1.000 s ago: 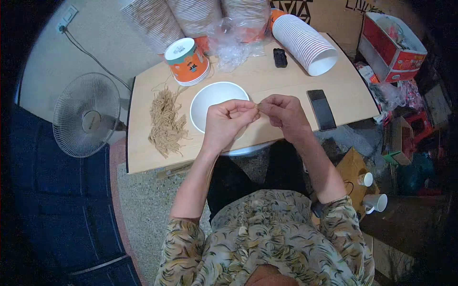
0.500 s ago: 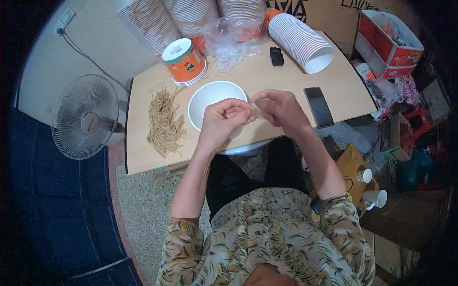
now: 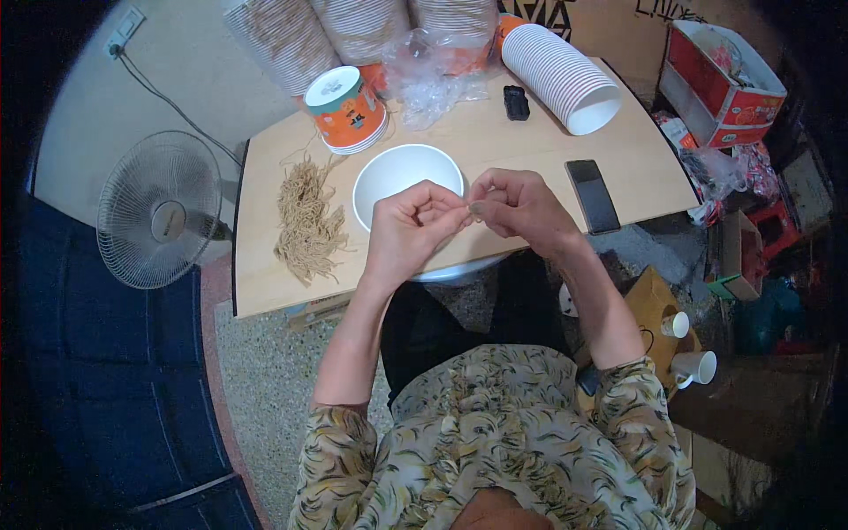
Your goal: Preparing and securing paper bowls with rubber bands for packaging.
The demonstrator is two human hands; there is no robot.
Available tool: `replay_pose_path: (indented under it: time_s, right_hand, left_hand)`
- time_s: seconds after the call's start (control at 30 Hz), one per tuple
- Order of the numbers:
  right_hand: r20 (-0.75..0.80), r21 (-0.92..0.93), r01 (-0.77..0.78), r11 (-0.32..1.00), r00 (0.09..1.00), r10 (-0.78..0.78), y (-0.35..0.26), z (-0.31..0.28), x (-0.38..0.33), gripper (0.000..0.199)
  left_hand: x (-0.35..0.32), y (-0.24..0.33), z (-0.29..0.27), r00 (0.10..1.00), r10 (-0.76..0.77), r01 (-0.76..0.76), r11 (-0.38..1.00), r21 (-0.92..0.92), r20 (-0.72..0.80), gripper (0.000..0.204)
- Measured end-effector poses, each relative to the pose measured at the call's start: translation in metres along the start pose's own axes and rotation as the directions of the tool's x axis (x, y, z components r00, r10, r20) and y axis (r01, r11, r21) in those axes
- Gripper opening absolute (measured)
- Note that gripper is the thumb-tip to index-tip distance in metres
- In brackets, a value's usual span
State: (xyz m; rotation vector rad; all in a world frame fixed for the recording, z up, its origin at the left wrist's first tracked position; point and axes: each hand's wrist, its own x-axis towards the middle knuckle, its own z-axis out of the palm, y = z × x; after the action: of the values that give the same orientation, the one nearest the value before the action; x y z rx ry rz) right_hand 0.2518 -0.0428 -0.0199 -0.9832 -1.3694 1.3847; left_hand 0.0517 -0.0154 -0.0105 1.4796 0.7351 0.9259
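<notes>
Over the near edge of the table, my left hand [image 3: 412, 228] and my right hand [image 3: 527, 210] meet with fingertips pinched together. Whatever sits between them is too small to make out. Just behind my left hand stands a white paper bowl [image 3: 389, 172], its near rim partly covered by that hand. To the left of the bowl lies a loose heap of tan string strands [image 3: 309, 221]. Beyond the heap, an orange and green paper tub [image 3: 349, 119] stands upside down, stacked on others with only their white rims showing.
Bagged stacks of paper bowls [image 3: 362, 35] and crumpled clear plastic [image 3: 428, 79] line the back. A row of nested white cups [image 3: 561, 79] lies on its side, near a small black object [image 3: 516, 103] and a phone [image 3: 592, 196]. A fan [image 3: 163, 212] stands left; a red box [image 3: 724, 84] sits right.
My right hand's fingertips have closed in on my left hand's, from slightly apart to touching. My left hand has hardly moved. The whole view has shifted slightly.
</notes>
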Motion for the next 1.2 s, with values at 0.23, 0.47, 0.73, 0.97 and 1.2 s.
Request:
replay_pose_path:
  time_s: [0.23, 0.47, 0.73, 0.97, 1.2]
  right_hand:
    - [-0.009, 0.294, -0.09, 0.952, 0.995, 0.097, 0.008, 0.006, -0.001, 0.015]
    - [-0.122, 0.265, -0.082, 0.961, 0.986, 0.118, -0.002, 0.006, -0.004, 0.016]
    - [-0.102, -0.056, 0.083, 0.995, 0.991, -0.088, 0.009, 0.007, 0.003, 0.015]
    - [-0.206, 0.103, -0.009, 0.995, 0.978, 0.03, 0.003, 0.001, 0.0, 0.014]
    - [-0.089, -0.112, 0.157, 0.981, 0.982, -0.167, 0.015, 0.002, 0.009, 0.014]
  left_hand:
    - [-0.004, -0.007, -0.001, 0.995, 0.099, -0.101, 0.989, -0.106, -0.022, 0.01]
    - [-0.002, -0.016, -0.007, 0.997, 0.075, -0.076, 0.988, -0.133, -0.015, 0.01]
    - [-0.001, -0.009, -0.004, 1.0, 0.01, -0.01, 0.997, -0.081, -0.005, 0.009]
    - [0.001, -0.017, -0.008, 0.999, 0.041, -0.041, 0.99, -0.136, -0.007, 0.01]
    - [0.002, -0.013, -0.008, 1.0, 0.019, -0.017, 0.991, -0.13, 0.01, 0.009]
